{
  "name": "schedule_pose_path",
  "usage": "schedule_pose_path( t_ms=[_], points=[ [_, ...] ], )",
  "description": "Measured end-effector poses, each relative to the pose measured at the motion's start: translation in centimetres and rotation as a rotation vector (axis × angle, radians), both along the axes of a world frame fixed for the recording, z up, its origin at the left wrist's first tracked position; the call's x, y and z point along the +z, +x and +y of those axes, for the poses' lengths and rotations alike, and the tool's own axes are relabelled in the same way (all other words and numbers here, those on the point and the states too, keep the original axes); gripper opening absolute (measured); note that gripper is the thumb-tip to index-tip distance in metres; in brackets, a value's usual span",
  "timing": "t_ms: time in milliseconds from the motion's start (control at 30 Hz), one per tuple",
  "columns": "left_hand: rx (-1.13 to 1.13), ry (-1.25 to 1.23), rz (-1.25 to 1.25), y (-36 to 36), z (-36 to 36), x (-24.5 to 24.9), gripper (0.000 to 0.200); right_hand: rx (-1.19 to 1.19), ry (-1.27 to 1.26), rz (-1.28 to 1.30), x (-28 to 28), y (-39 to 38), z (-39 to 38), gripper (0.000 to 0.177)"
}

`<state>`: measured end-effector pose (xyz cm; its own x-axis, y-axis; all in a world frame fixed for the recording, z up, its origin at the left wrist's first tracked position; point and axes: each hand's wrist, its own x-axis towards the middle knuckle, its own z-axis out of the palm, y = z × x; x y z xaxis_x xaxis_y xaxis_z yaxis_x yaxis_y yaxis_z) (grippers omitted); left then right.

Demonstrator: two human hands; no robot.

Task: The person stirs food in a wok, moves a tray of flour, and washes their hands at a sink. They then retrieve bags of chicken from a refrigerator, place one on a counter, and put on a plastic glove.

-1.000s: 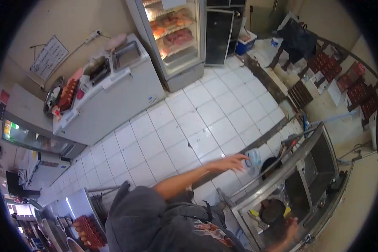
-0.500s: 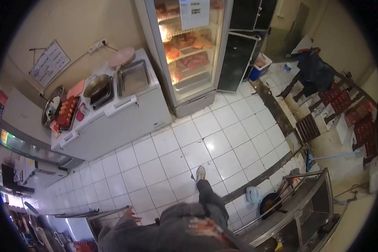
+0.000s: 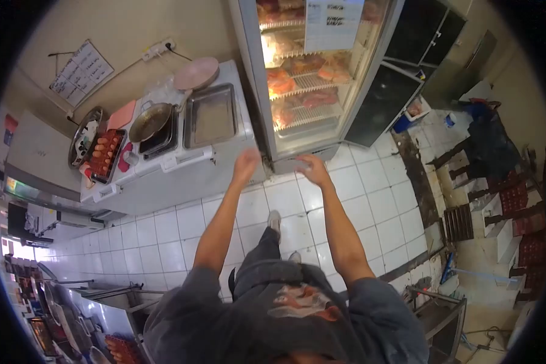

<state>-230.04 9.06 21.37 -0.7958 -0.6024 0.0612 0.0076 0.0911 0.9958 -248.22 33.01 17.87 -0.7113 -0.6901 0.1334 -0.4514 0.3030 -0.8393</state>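
Note:
Both of my arms stretch forward over the tiled floor. My left hand (image 3: 247, 168) is raised beside the chest freezer's front right corner, its fingers smeared by motion. My right hand (image 3: 313, 170) is held in front of the base of the glass-door fridge (image 3: 370, 67), fingers apart and curved, with nothing in it. Packs of meat (image 3: 320, 98) lie on the lit shelves behind the glass. On the white chest freezer (image 3: 164, 194) stand a pan (image 3: 151, 122), a metal tray (image 3: 211, 118), a pink round lid or plate (image 3: 196, 73) and a tray of eggs (image 3: 107, 155).
Dark mesh-panelled doors (image 3: 385, 100) stand right of the fridge, near a blue and white cooler box (image 3: 414, 113). Stacked red crates (image 3: 503, 188) and a dark cloth are at the right. A metal rack (image 3: 440, 315) is at lower right. White tiles (image 3: 291, 200) cover the floor.
The view has moved closer to the fridge and freezer. Both arms have come up and forward; earlier one hand hung low at the left and the other was out of sight.

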Motion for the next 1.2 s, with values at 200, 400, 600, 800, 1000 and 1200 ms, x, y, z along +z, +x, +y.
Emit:
schedule_pose_path(
  t_ms=[200,400,600,800,1000,1200],
  points=[
    [0.288,-0.176,-0.003,-18.1,-7.2,5.9,0.063,0.085,0.142,0.169,-0.7,1.6,-0.5,0.047],
    [0.429,1.005,0.125,-23.4,-9.6,8.2,0.036,-0.457,1.181,0.325,-27.9,13.5,34.6,0.019],
    [0.64,0.089,0.186,-25.7,-7.4,5.7,0.042,-1.439,0.013,-1.312,-19.8,32.9,47.6,0.014],
    [0.751,-0.093,0.258,-27.2,-6.1,5.7,0.046,-1.142,-0.085,-1.116,-18.9,34.4,43.7,0.021],
    [0.83,-0.078,0.255,-27.9,-5.5,5.9,0.049,-1.077,-0.025,-1.172,-12.7,20.0,37.5,0.033],
    [0.775,-0.167,0.193,-22.9,0.3,5.4,0.041,-0.809,0.369,-0.851,-11.3,8.5,36.5,0.032]
  ],
)
